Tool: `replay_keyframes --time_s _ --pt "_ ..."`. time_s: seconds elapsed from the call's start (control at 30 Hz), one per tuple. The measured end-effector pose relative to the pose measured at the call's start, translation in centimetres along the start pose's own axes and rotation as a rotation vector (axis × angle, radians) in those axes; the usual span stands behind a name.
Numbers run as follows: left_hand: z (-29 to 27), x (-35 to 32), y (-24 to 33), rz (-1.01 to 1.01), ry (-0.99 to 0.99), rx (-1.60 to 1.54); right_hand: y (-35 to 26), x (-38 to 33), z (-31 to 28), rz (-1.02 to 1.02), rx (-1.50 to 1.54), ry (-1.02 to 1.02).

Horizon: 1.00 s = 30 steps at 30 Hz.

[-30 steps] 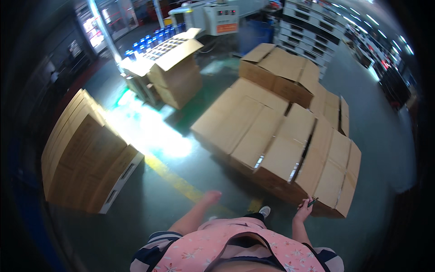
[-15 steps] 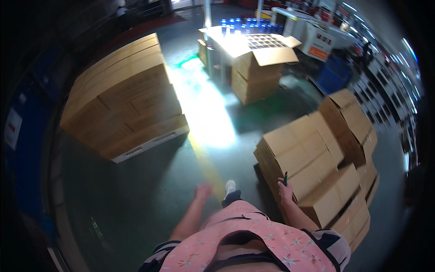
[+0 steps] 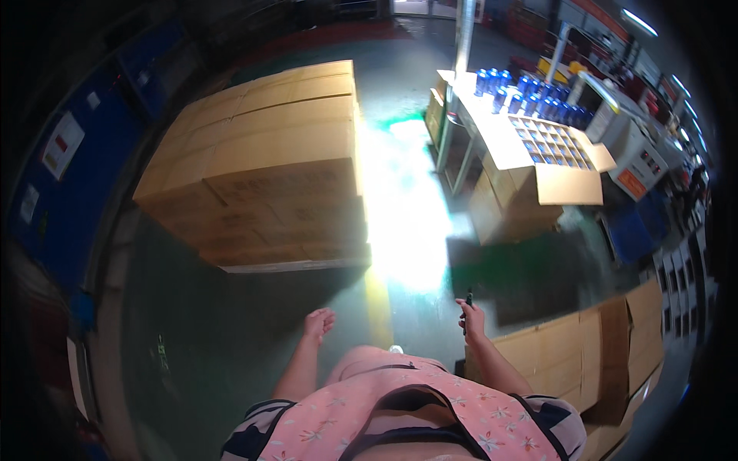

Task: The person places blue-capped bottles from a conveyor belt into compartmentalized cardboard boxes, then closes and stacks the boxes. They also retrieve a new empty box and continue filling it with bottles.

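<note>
My right hand [image 3: 473, 319] is closed around a slim, dark, pen-like object [image 3: 467, 309], held upright in front of the carton stack at my lower right. Its exact kind is too small to make out. To the left, my left hand [image 3: 318, 323] hangs over the floor with its fingers curled in and nothing seen in them. Ahead of that hand stands a large block of brown cartons [image 3: 284, 138]. Neither hand touches a carton.
An open divided carton [image 3: 569, 187] sits on another carton beside a table [image 3: 492, 131] bearing several blue cans [image 3: 530, 104]. Cartons [image 3: 538, 357] fill the lower right. A metal post [image 3: 464, 38] rises by the table. Blue panels [image 3: 69, 184] line the left.
I have stepped forward and the view has turned right, so the table and the carton block look nearer. My left hand has swung forward. The pen-like object stays in my right hand.
</note>
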<state>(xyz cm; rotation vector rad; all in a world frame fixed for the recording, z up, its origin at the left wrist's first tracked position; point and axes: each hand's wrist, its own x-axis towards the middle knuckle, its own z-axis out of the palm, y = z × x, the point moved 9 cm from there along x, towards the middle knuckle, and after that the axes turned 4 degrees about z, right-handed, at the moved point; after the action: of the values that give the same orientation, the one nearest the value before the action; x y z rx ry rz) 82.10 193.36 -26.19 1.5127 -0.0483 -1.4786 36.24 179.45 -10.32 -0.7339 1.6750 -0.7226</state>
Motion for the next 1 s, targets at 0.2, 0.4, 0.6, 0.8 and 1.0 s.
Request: replay_keyframes --time_s 0.2,0.4,0.6,0.8,1.0 --pt "0.3 6.1 17.7 0.119 0.067 -0.026 -9.3 8.8 12.9 -0.038 0.009 -0.105" --pt "19.3 15.1 34.4 0.331 -0.333 0.046 -16.5 21.1 15.5 0.088 -0.027 0.02" --pt "38.0 19.4 41.8 0.271 -0.716 0.241 -24.6 30.0 14.2 0.108 0.054 0.123" --pt "45.1 26.9 48.1 0.3 -0.603 0.169 -31.0 42.0 13.6 0.154 0.068 0.172" --pt "48.9 38.1 54.8 0.198 -0.239 -0.079 -42.5 58.7 17.0 0.191 -0.08 0.006"
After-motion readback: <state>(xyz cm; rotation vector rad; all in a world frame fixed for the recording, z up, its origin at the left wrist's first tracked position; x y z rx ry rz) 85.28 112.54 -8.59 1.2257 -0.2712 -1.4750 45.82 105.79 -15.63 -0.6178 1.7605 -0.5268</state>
